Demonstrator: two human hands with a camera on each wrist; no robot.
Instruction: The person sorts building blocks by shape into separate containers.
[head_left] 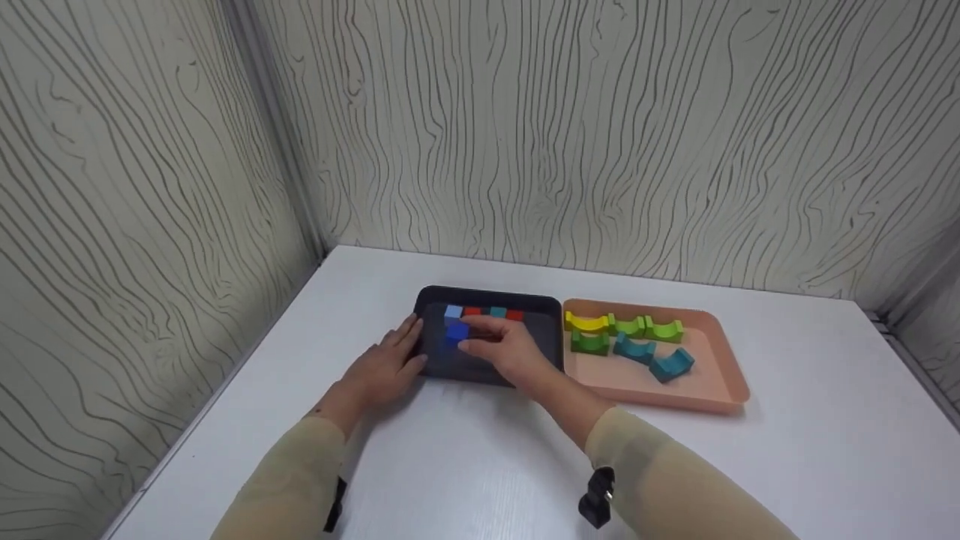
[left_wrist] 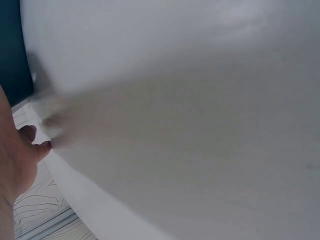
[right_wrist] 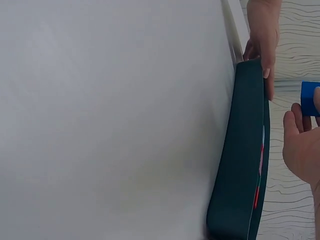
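My right hand (head_left: 514, 354) pinches a dark blue cube (head_left: 457, 333) between thumb and fingers over the dark tray (head_left: 540, 341). In the right wrist view the same blue cube (right_wrist: 310, 99) shows at the right edge, above the tray's rim. My left hand (head_left: 386, 373) rests at the tray's left edge with its fingers extended along the rim. Behind the held cube, a light blue cube (head_left: 454, 313), a red cube (head_left: 472, 310), a teal cube (head_left: 498, 311) and another red cube (head_left: 514, 315) stand in a row near the tray's back wall.
Right beside the dark tray lies a pink tray (head_left: 720, 379). It holds several arched blocks: a yellow one (head_left: 586, 322), green ones (head_left: 590, 343) and teal ones (head_left: 673, 365). Both trays sit on a white table (head_left: 465, 465) with wood-patterned walls (head_left: 570, 150) behind and at the sides.
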